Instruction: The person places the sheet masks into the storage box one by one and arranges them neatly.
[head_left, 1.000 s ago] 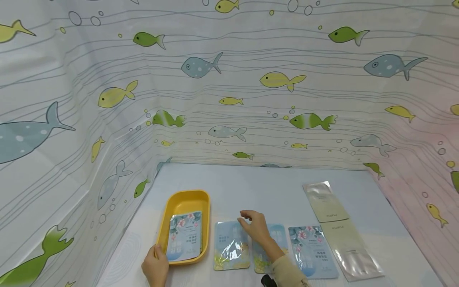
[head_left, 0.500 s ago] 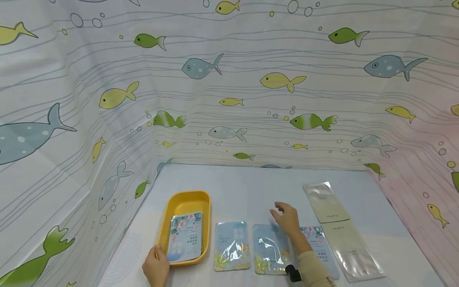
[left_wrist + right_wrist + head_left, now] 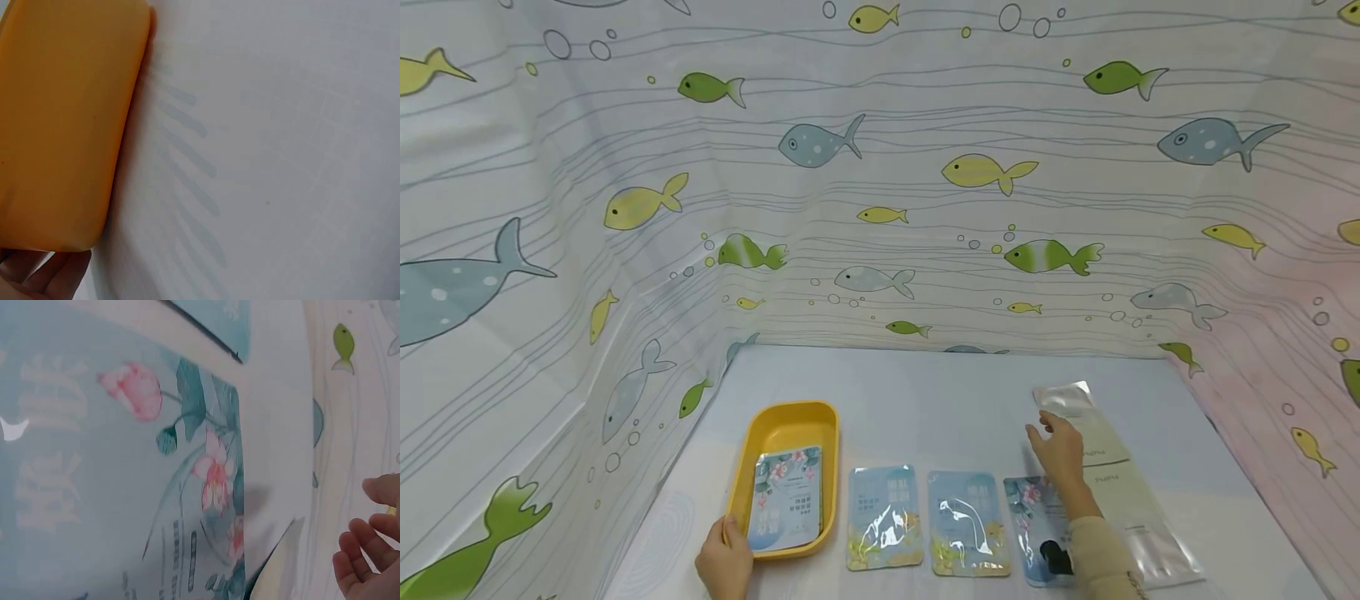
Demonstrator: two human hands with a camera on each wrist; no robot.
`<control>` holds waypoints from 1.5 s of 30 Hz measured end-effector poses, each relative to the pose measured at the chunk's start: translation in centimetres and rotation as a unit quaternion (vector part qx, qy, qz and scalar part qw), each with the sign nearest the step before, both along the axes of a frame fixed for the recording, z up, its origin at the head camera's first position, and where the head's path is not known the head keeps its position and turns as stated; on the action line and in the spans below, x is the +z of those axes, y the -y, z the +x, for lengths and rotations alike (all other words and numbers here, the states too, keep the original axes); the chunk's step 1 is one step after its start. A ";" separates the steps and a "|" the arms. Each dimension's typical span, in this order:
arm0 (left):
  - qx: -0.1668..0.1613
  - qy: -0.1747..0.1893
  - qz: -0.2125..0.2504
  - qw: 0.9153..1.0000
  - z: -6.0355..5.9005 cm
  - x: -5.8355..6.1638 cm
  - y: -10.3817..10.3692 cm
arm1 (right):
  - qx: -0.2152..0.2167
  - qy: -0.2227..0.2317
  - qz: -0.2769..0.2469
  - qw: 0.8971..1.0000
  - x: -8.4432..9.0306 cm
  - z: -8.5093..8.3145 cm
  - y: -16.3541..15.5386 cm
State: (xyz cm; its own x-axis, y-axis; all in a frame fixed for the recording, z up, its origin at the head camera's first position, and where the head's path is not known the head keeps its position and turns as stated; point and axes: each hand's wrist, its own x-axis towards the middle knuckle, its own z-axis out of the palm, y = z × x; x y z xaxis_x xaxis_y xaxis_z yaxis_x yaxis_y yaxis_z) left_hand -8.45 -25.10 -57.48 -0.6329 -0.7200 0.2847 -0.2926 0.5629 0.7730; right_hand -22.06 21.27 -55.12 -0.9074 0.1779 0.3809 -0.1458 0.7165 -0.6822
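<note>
My left hand [image 3: 725,560] grips the near left corner of a yellow plastic tray [image 3: 781,428], thumb at the rim. In the left wrist view, its fingers [image 3: 57,275] are at the tray's end. Inside the tray lies a blue flowered sheet mask packet [image 3: 786,500]. Off to the right, my right hand [image 3: 1062,457] holds nothing, its fingers loosely bent above the table. It overlaps a second flowered packet [image 3: 1025,533] and the left edge of the beige packets [image 3: 1123,496]. The right wrist view shows that flowered packet [image 3: 125,462] large and flat beneath the hand.
Two shiny blue packets with a yellowish lower edge, one left [image 3: 885,517] and one right [image 3: 970,523], lie between tray and right hand. The beige packets form a slanted column at the right. A fish-print curtain [image 3: 880,183] encloses the white table [image 3: 910,400].
My right hand has moved rightward from over the blue packets, past the flowered one, to beside the beige packets. My left hand stays on the tray. No packet has visibly moved.
</note>
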 end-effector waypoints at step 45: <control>0.007 0.010 0.006 1.000 -0.1 0.3 -0.1 | -0.159 0.267 0.056 0.949 -1.7 -1.1 -9.6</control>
